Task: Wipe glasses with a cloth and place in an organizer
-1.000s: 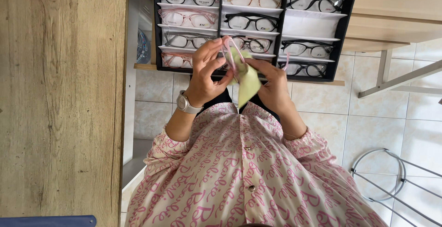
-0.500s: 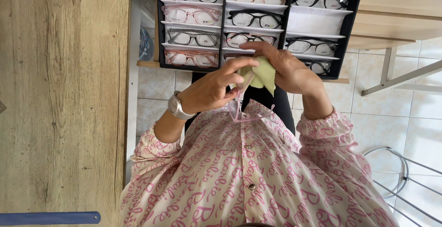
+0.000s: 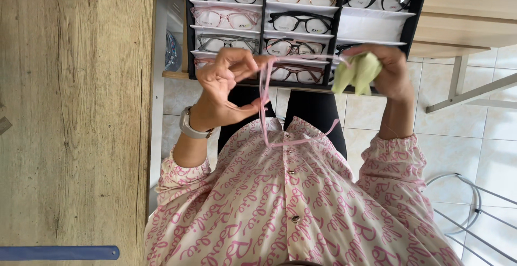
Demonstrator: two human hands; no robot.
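Two hands are held apart above the lap. The left hand (image 3: pixel 223 85) is pinched shut on a pair of pink-framed glasses (image 3: pixel 265 101), gripped near one end of the frame; the temples hang down toward the patterned pink shirt (image 3: pixel 291 206). The right hand (image 3: pixel 389 72) is closed around a pale green cloth (image 3: pixel 356 73), which is pressed against the other end of the frame. A watch (image 3: pixel 189 126) is worn on the left wrist. Beyond the hands, a black display tray (image 3: pixel 335 29) of glasses is set. A wooden counter (image 3: pixel 70 115) is seen at the left.
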